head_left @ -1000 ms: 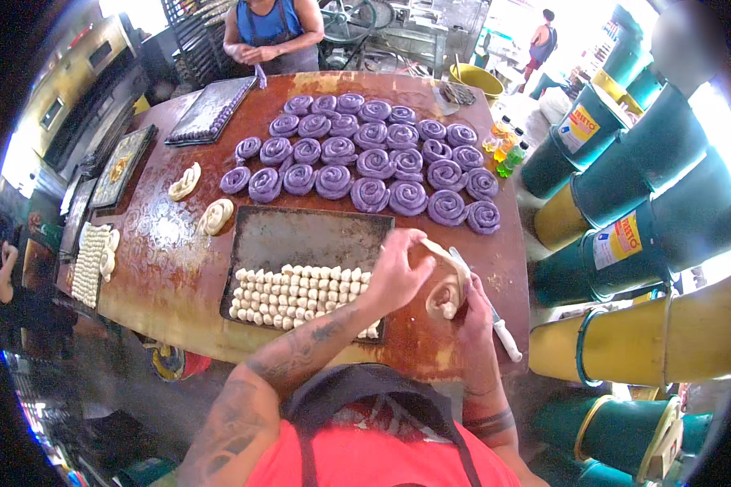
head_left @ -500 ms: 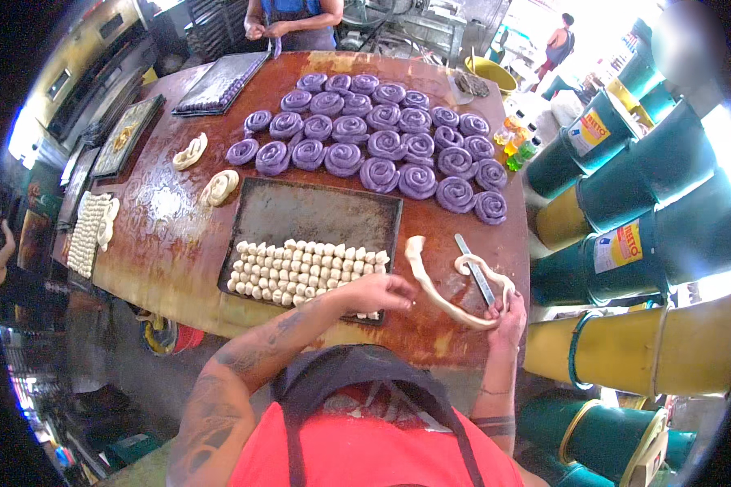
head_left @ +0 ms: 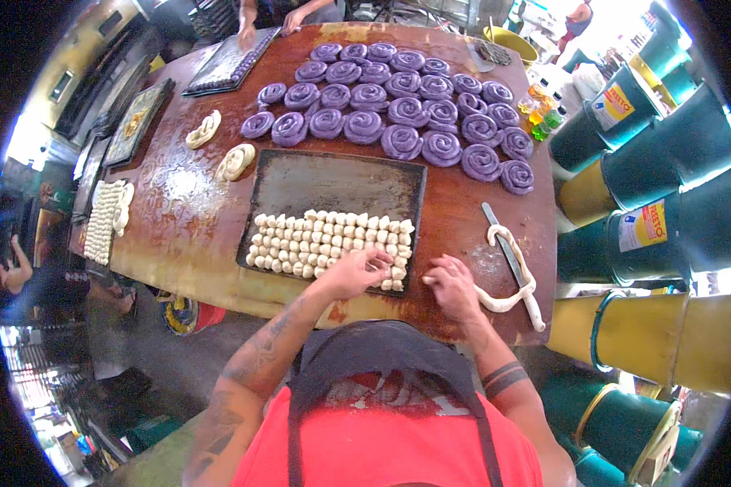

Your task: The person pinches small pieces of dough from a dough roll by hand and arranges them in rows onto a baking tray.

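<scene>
My left hand [head_left: 353, 272] is over the near right part of a dark baking tray [head_left: 337, 178], its fingers bent but apart among small pale dough pieces [head_left: 325, 243]. Those pieces stand in close rows over the tray's near half. My right hand [head_left: 453, 288], just right of the tray, is closed on the end of a pale dough rope [head_left: 499, 302]. From that hand the rope curves right, then bends back over a long flat metal blade [head_left: 508, 252] lying on the table.
Several purple dough coils [head_left: 406, 111] cover the far middle of the brown table [head_left: 203, 268]. Two pale dough coils [head_left: 235, 162] lie left of the tray. Bottles [head_left: 551, 122] and green drums [head_left: 666, 203] stand at right. Another person's hands [head_left: 296, 18] work by a far tray [head_left: 229, 65].
My right hand has moved left toward the tray with one end of the dough rope. My left hand has moved onto the dough pieces. The other person's hands have shifted to the far tray.
</scene>
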Available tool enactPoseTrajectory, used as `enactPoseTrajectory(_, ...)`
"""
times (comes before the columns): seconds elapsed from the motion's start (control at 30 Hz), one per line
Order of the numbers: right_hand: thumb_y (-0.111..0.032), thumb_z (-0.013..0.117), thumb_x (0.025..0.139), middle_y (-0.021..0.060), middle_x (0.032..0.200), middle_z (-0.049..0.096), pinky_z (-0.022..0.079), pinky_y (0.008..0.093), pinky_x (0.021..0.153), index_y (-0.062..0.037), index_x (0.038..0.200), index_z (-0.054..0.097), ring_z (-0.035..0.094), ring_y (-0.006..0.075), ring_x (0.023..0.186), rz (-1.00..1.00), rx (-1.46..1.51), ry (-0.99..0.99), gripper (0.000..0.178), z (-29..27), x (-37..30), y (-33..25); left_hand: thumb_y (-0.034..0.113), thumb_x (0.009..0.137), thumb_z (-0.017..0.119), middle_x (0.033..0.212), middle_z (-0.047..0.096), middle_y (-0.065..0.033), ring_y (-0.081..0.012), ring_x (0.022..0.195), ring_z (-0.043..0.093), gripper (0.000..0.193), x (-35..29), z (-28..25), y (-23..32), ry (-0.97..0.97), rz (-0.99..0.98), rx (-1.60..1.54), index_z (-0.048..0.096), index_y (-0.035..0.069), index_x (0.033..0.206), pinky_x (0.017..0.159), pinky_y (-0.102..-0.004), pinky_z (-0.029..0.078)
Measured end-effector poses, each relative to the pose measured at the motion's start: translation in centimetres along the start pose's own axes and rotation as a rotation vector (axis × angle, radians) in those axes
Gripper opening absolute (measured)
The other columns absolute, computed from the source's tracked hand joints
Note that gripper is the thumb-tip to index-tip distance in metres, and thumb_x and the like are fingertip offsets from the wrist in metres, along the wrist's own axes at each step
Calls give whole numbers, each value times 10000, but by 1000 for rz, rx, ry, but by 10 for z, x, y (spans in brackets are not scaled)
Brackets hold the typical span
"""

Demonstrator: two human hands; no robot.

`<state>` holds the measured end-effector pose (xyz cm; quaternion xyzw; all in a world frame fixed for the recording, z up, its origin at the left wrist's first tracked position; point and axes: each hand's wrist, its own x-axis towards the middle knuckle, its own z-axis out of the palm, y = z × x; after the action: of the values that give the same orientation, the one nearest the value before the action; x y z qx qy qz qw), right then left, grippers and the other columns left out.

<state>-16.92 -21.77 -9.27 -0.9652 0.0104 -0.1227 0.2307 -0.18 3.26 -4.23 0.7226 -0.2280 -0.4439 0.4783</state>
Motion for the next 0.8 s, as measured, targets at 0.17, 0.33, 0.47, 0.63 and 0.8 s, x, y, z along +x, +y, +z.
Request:
enactPoseTrajectory(0.17,-249,609,1006,-36,724,516,365,253,417,-166,982,601,507,103,551,987,1665,551,87,-56,4,17,242,972,728,1146,715,-103,-179,1035,672,411,-33,-5,-29,95,-61,-110,636,12,1300,948,-345,543)
enactPoseTrajectory(0.33,-438,576,1035,-6,715,514,354,266,436,-168,1103,633,450,123,546,532,1864,707,284,-143,2,8,251,984,698,1138,731,-120,-202,1052,692,394,-24,3,-14,98,3,-71,649,8,1289,968,-358,551)
enactPoseTrajectory(0.47,-322,625,1036,-14,742,559,338,233,429,-138,988,616,449,63,528,660,1396,405,190,-130,25,-19,248,994,679,1120,731,-113,-191,1026,690,359,2,19,11,40,72,-9,658,5,1258,932,-353,557)
enactPoseTrajectory(0.63,-57,670,945,-52,720,580,386,220,499,-113,963,632,499,38,600,861,955,51,70,-31,16,-8,194,975,697,1024,727,-103,-199,946,687,288,21,43,48,-17,209,88,674,11,1196,858,-347,555)
enactPoseTrajectory(0.8,-38,690,875,97,888,686,533,345,700,-36,936,681,645,192,787,621,791,101,62,-33,31,-55,171,951,738,992,693,-116,-228,956,681,236,22,59,83,47,469,46,715,18,1128,851,-354,547)
